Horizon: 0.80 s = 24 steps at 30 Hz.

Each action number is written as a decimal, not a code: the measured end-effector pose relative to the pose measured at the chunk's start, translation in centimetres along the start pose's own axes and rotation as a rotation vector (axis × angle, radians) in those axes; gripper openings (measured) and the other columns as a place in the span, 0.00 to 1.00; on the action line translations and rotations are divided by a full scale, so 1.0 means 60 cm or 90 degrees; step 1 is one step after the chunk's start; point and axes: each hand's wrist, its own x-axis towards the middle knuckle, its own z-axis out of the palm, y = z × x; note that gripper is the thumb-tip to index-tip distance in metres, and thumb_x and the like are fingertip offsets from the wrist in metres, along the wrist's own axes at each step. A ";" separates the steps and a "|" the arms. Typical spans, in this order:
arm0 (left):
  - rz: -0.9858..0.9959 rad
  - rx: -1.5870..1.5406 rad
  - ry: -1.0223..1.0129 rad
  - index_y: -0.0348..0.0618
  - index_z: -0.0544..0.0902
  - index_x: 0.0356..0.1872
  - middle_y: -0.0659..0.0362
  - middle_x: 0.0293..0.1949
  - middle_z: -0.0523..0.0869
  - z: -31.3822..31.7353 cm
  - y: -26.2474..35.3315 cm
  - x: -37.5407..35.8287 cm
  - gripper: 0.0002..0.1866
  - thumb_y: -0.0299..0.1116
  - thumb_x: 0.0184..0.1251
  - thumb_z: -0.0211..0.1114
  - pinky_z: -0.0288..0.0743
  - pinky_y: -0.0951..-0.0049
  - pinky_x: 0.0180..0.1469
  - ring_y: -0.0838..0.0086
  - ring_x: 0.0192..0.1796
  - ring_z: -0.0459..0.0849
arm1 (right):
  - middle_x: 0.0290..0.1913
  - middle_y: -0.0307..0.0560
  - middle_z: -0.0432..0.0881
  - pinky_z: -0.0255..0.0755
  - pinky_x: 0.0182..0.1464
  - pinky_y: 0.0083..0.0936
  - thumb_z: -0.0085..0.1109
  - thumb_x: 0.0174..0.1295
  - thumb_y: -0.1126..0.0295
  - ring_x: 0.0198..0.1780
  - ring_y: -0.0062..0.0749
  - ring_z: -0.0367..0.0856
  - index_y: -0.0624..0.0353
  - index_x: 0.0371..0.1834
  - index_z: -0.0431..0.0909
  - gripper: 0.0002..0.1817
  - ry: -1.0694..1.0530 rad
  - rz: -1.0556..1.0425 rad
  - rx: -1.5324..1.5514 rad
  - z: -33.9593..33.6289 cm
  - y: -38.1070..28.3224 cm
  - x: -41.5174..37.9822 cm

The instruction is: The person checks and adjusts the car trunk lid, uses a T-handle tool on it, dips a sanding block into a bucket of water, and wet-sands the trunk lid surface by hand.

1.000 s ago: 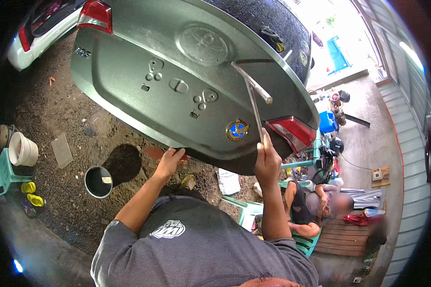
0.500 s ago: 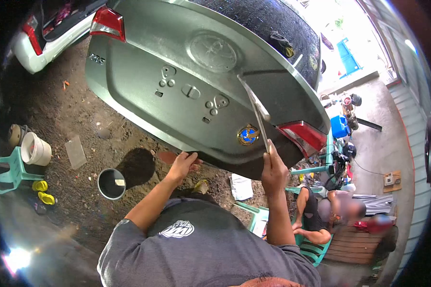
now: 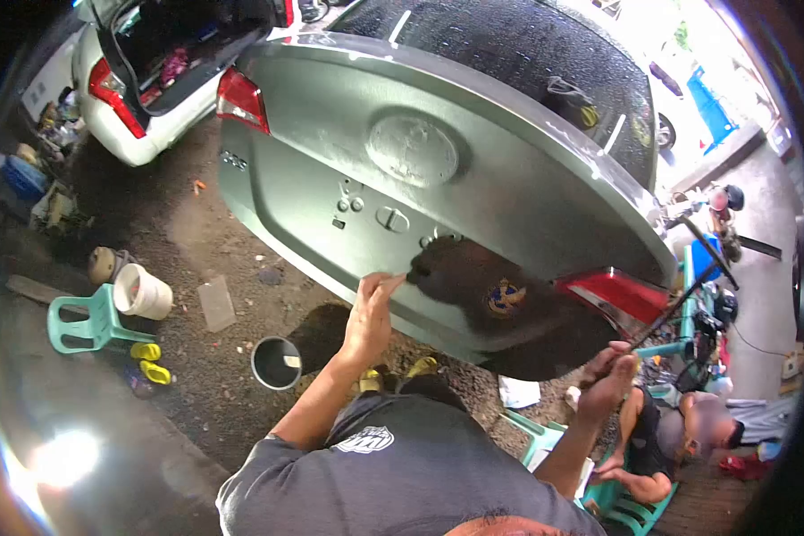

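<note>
A grey-green car trunk lid, with red lamp sections at both ends and a round emblem sticker, fills the upper middle. My left hand is at its lower part, fingers stretched out and fingertips close over the panel. Off the lid's right end, my right hand is closed around a long, thin, dark metal rod. The rod slants up and right past the red lamp, and a second slim bar joins its far end at an angle. My reflection darkens the lid's right half.
A dark bucket stands on the dirt ground. A white pail, green stool and yellow slippers are left. A white car has its trunk raised. At right, a seated person is near a green table.
My right hand has swung the rod away from the front of the lid, out past its right end. My left hand has risen from the bottom edge onto the panel's front. The view has shifted.
</note>
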 end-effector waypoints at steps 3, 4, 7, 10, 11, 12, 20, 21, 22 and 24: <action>0.207 0.174 0.135 0.40 0.64 0.71 0.39 0.71 0.61 -0.006 0.037 0.058 0.30 0.25 0.69 0.60 0.60 0.47 0.70 0.44 0.71 0.63 | 0.20 0.31 0.60 0.45 0.15 0.17 0.47 0.75 0.49 0.15 0.14 0.54 0.61 0.52 0.71 0.23 0.018 0.022 0.085 -0.030 0.009 0.074; 0.220 0.176 0.148 0.38 0.61 0.72 0.39 0.73 0.57 -0.007 0.056 0.073 0.32 0.25 0.68 0.61 0.56 0.46 0.72 0.43 0.75 0.56 | 0.20 0.30 0.60 0.45 0.14 0.16 0.47 0.75 0.50 0.15 0.13 0.53 0.62 0.55 0.70 0.24 0.019 0.012 0.116 -0.035 0.007 0.095; 0.238 0.198 0.146 0.38 0.47 0.78 0.39 0.79 0.43 0.004 0.079 0.118 0.39 0.38 0.74 0.57 0.38 0.45 0.78 0.45 0.81 0.40 | 0.20 0.30 0.59 0.45 0.14 0.16 0.48 0.75 0.52 0.16 0.12 0.53 0.64 0.62 0.69 0.26 0.035 -0.034 0.117 -0.069 0.020 0.163; 0.204 0.238 0.124 0.39 0.41 0.79 0.39 0.79 0.37 0.030 0.090 0.153 0.43 0.61 0.77 0.40 0.34 0.45 0.78 0.45 0.81 0.34 | 0.21 0.32 0.58 0.47 0.14 0.15 0.47 0.76 0.54 0.15 0.13 0.53 0.63 0.66 0.66 0.26 0.055 -0.076 0.217 -0.108 0.015 0.224; 0.186 0.257 0.134 0.39 0.42 0.79 0.39 0.79 0.38 0.038 0.094 0.161 0.43 0.61 0.77 0.39 0.34 0.45 0.78 0.45 0.81 0.35 | 0.21 0.33 0.59 0.48 0.13 0.14 0.46 0.77 0.56 0.15 0.15 0.53 0.62 0.70 0.63 0.26 0.044 -0.088 0.289 -0.127 0.014 0.240; 0.186 0.277 0.147 0.37 0.42 0.79 0.37 0.79 0.38 0.042 0.095 0.166 0.43 0.61 0.78 0.39 0.35 0.46 0.78 0.45 0.81 0.35 | 0.22 0.34 0.59 0.49 0.14 0.15 0.46 0.77 0.56 0.16 0.15 0.53 0.62 0.71 0.62 0.26 0.023 -0.096 0.310 -0.148 0.017 0.256; 0.187 0.333 0.236 0.37 0.44 0.79 0.40 0.79 0.42 0.039 0.077 0.208 0.43 0.63 0.77 0.33 0.32 0.47 0.79 0.48 0.81 0.39 | 0.19 0.35 0.60 0.52 0.26 0.20 0.52 0.71 0.51 0.20 0.20 0.57 0.51 0.22 0.60 0.23 -0.055 -0.017 0.536 -0.226 0.045 0.326; 0.179 0.334 0.247 0.38 0.44 0.79 0.41 0.79 0.42 0.032 0.072 0.218 0.44 0.64 0.77 0.33 0.32 0.48 0.79 0.49 0.81 0.39 | 0.19 0.35 0.60 0.54 0.28 0.22 0.53 0.69 0.54 0.20 0.20 0.57 0.52 0.23 0.61 0.21 -0.054 -0.014 0.541 -0.230 0.050 0.328; 0.170 0.311 0.268 0.38 0.44 0.79 0.42 0.80 0.43 0.025 0.065 0.230 0.45 0.65 0.76 0.31 0.32 0.50 0.79 0.50 0.81 0.39 | 0.18 0.35 0.60 0.55 0.29 0.23 0.53 0.67 0.56 0.19 0.20 0.57 0.53 0.24 0.62 0.18 -0.054 -0.011 0.546 -0.232 0.054 0.331; 0.158 0.320 0.292 0.37 0.45 0.79 0.43 0.80 0.44 -0.007 0.049 0.259 0.47 0.69 0.74 0.28 0.33 0.52 0.79 0.52 0.82 0.40 | 0.19 0.36 0.60 0.59 0.33 0.27 0.51 0.64 0.61 0.19 0.20 0.57 0.58 0.29 0.66 0.13 -0.093 -0.003 0.568 -0.246 0.068 0.333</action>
